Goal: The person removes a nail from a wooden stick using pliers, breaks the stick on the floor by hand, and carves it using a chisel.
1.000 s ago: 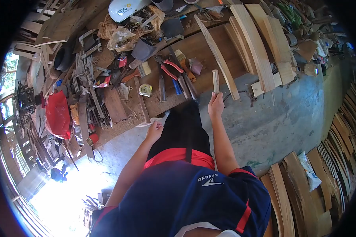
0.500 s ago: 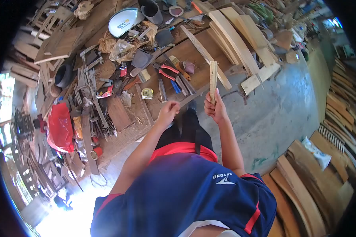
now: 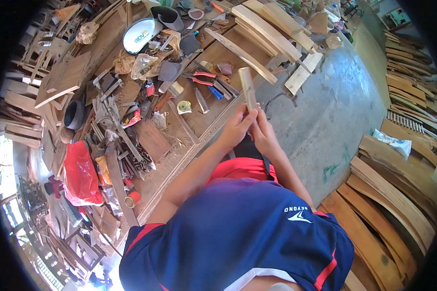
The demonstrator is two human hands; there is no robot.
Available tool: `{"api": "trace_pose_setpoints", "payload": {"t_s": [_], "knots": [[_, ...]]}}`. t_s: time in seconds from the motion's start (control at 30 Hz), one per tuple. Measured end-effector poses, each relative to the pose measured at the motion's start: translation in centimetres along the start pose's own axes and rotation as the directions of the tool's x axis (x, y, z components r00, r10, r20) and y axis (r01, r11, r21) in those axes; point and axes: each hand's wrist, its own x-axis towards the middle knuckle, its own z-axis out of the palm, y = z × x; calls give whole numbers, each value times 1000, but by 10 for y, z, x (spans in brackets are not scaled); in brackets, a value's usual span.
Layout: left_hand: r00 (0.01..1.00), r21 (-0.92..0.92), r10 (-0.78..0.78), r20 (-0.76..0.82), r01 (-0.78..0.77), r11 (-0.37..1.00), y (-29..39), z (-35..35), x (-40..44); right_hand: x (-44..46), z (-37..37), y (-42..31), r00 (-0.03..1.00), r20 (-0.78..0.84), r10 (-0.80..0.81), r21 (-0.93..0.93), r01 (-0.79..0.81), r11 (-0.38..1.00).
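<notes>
A short, narrow wooden strip (image 3: pixel 247 89) stands nearly upright in front of my body, its top end free. My right hand (image 3: pixel 264 132) is closed around its lower part. Close beside it, my left hand (image 3: pixel 238 126) is closed too, with fingers and thumb against the same lower part. The strip's bottom end is hidden by my hands. Beyond my hands, on the workbench (image 3: pixel 179 160), lie red-handled pliers (image 3: pixel 201 78), a chisel-like tool (image 3: pixel 201 101) and a tape measure (image 3: pixel 184 107).
Long boards (image 3: pixel 272 36) lie stacked at the bench's far end. A red plastic bag (image 3: pixel 81 174) and a white helmet (image 3: pixel 142 35) rest among clutter on the left. More planks (image 3: pixel 398 203) lie on the right beside the concrete floor (image 3: pixel 320 131).
My left hand has moved right and taken hold of the wooden strip alongside my right hand. The strip now tilts slightly left, and the view has turned.
</notes>
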Motion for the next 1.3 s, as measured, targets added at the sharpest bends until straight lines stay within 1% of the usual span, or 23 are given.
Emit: {"api": "trace_pose_setpoints", "payload": {"t_s": [0.03,0.07,0.13,0.2,0.23,0.3,0.33,0.43,0.47,0.53,0.7,0.8,0.83,0.87,0.9,0.93,0.97,1.0,1.07,1.13,1.17,1.23,1.3], "knots": [[990,91,137,-22,-134,987,-5,6,2,-3,6,5,996,-25,-91,-29,90,995],[991,93,135,-15,-133,987,-8,4,1,-5,10,10,982,-45,-181,-61,178,982],[999,104,-27,42,23,994,-12,4,2,-10,6,0,996,-21,-90,21,91,996],[998,107,-53,19,51,993,-15,9,5,-13,-7,-1,987,95,128,96,-137,986],[997,103,-77,-13,78,992,-16,13,7,-14,-15,7,989,72,129,111,-137,984],[997,93,-47,-60,52,994,-23,24,18,-17,-33,27,988,143,-64,-122,82,989],[992,72,-5,-130,15,997,-25,32,25,-23,-44,30,993,100,-60,-109,71,991],[985,93,-104,-140,117,989,-31,51,39,-46,-83,49,978,29,206,-358,-182,916],[987,112,-132,-92,142,984,-34,62,45,-55,-97,60,975,-21,220,-330,-215,919],[924,237,-312,-219,361,902,-45,87,58,-77,-124,83,947,-57,316,-379,-313,871],[905,439,-424,-38,397,806,-122,150,101,-131,-187,142,846,-288,448,-197,-511,837],[867,653,-492,74,331,682,-169,199,123,-162,-219,184,733,-429,528,-37,-598,800],[961,744,-126,248,-105,660,-197,214,134,-172,-227,205,686,-506,523,30,-592,806],[859,720,225,460,-509,472,-224,227,141,-180,-234,226,664,-512,544,64,-602,796],[939,860,-243,244,-93,501,-225,247,140,-186,-239,249,583,-576,573,214,-569,794],[927,865,-270,260,-100,492,-249,256,147,-192,-243,278,491,-627,605,353,-513,783],[900,877,-306,309,-145,458,-279,263,156,-198,-236,335,440,-601,668,574,-344,743],[869,883,-343,358,-195,426,-311,264,167,-200,-238,369,417,-597,685,599,-336,727],[812,887,-428,397,-219,406,-391,252,185,-201,-241,435,224,-552,803,743,-307,595],[704,806,-397,589,-477,350,-473,241,204,-194,-237,517,142,-487,862,815,-279,507],[664,829,-497,558,-461,315,-509,236,211,-187,-236,555,93,-385,918,907,-143,395],[561,771,-538,629,-541,338,-585,228,229,-173,-241,628,45,-266,963,964,18,265],[444,654,-511,736,-662,366,-654,216,243,-159,-247,690,126,-299,946,931,257,260]]}}
